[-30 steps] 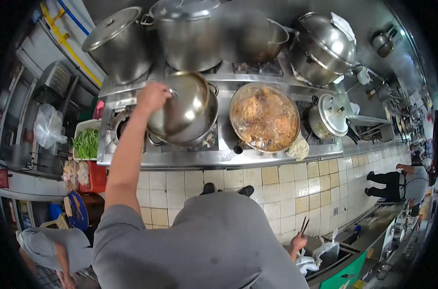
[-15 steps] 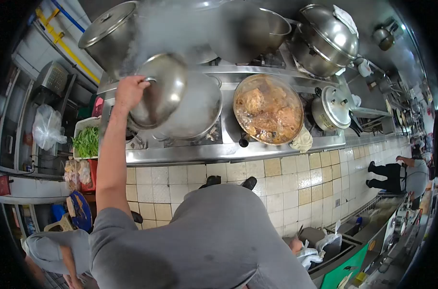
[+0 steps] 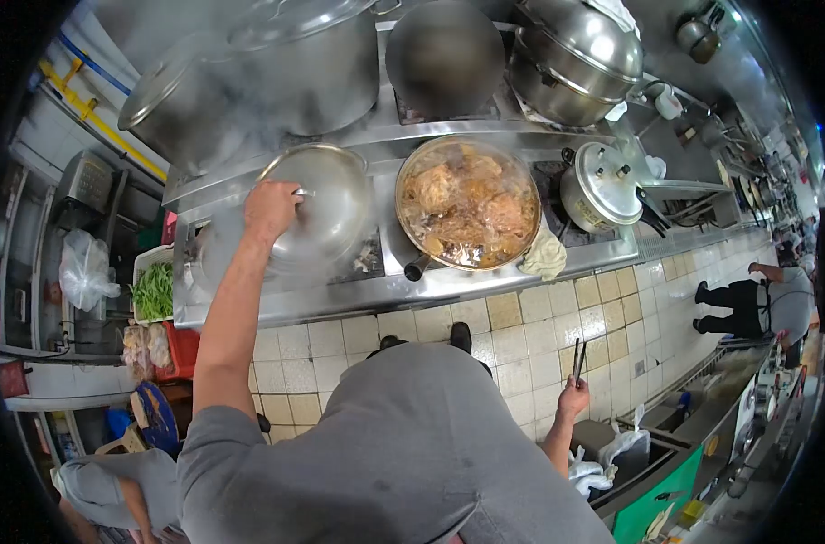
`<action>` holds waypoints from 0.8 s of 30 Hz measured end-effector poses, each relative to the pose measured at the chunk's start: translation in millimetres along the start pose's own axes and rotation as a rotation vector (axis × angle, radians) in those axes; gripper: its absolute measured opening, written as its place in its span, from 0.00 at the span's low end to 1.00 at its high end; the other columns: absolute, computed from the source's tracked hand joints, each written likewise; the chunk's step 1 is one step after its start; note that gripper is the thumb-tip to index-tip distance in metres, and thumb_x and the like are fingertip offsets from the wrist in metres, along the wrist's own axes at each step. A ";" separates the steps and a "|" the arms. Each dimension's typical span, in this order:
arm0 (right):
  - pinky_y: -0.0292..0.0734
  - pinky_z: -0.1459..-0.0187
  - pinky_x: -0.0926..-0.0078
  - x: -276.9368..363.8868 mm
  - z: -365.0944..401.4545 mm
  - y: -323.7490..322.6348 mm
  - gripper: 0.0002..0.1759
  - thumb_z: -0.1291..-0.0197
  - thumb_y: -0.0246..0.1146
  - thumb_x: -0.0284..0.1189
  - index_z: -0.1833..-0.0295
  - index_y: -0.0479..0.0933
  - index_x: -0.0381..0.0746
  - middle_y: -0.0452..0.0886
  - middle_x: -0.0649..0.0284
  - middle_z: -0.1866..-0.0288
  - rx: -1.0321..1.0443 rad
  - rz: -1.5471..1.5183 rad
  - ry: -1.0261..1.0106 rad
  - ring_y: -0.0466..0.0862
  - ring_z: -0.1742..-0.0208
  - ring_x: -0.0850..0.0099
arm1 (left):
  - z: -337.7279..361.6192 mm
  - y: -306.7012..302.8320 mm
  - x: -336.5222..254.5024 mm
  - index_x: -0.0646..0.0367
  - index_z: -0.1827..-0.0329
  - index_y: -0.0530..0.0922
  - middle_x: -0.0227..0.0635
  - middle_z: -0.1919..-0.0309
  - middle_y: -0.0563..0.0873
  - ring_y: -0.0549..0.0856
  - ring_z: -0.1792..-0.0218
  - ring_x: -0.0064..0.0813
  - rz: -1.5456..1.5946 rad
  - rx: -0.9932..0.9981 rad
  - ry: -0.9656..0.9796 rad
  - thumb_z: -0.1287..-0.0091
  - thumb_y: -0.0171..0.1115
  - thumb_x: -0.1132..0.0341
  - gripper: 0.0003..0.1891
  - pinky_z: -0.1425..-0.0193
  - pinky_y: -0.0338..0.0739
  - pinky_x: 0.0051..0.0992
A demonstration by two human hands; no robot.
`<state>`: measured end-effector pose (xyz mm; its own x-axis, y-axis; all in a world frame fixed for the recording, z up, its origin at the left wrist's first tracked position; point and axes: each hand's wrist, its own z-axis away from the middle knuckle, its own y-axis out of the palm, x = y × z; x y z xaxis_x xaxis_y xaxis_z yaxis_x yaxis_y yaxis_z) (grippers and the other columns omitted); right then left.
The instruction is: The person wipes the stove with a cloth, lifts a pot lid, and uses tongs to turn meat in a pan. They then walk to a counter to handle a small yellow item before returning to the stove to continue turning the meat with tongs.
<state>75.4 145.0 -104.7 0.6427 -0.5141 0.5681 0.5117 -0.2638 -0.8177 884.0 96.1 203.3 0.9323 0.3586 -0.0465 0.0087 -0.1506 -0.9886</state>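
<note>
So, L hand's (image 3: pixel 270 210) fingers grip the lid's (image 3: pixel 326 222) small handle, prob. b/c the metal's hot. Lid is over the big pot (image 3: pixel 363 164), maybe to keep steam in. R hand's (image 3: pixel 572 399) fingers are shut round thin sticks (image 3: pixel 579 359), well away from the stove (image 3: pixel 276 313). Food pan (image 3: pixel 483 269) is beside the pot.

From my remote feed I see a steel tabletop (image 3: pixel 340 296) with burners (image 3: pixel 369 258). Two tall pots (image 3: pixel 335 82) stand back left, a domed pot (image 3: pixel 567 68) back right. Along the front edge, left to right: a pot under a lid (image 3: pixel 326 204), a wide pan (image 3: pixel 471 268) of bubbling food (image 3: pixel 467 204), a crumpled cloth (image 3: pixel 545 254), a pressure cooker (image 3: pixel 603 192)
</note>
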 end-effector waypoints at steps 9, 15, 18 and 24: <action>0.82 0.47 0.57 45.1 -138.0 -7.0 0.21 0.32 0.72 0.36 0.46 0.85 0.27 0.90 0.42 0.54 0.073 -0.112 -0.145 0.89 0.54 0.51 | -4.3 36.3 15.5 0.44 0.56 0.92 0.43 0.58 0.93 0.91 0.53 0.51 -0.297 -0.077 -0.087 0.32 0.60 0.63 0.11 0.47 0.87 0.48; 0.82 0.48 0.60 133.8 -198.5 -0.8 0.22 0.30 0.72 0.36 0.43 0.84 0.28 0.91 0.47 0.53 0.155 -0.209 -0.345 0.88 0.54 0.58 | 4.5 29.7 12.2 0.42 0.49 0.91 0.44 0.56 0.93 0.91 0.50 0.52 -0.266 -0.005 -0.163 0.31 0.60 0.66 0.14 0.46 0.87 0.50; 0.81 0.49 0.66 185.3 -205.7 -4.4 0.21 0.29 0.72 0.34 0.41 0.84 0.28 0.90 0.52 0.56 0.211 -0.242 -0.419 0.87 0.55 0.67 | 9.5 13.5 -7.7 0.39 0.45 0.91 0.44 0.54 0.93 0.91 0.50 0.52 -0.289 0.023 -0.206 0.31 0.60 0.69 0.18 0.45 0.87 0.49; 0.81 0.51 0.71 261.4 -171.3 1.5 0.18 0.28 0.71 0.30 0.40 0.83 0.29 0.89 0.58 0.54 0.335 -0.469 -0.589 0.84 0.57 0.75 | 11.0 8.7 -20.7 0.36 0.42 0.90 0.42 0.51 0.93 0.90 0.49 0.52 -0.274 0.026 -0.274 0.30 0.60 0.70 0.20 0.45 0.86 0.50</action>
<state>146.5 -129.6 26.5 0.4659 0.1260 0.8758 0.8845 -0.0391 -0.4648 860.9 97.5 194.1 0.7655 0.6157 0.1868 0.2316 0.0071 -0.9728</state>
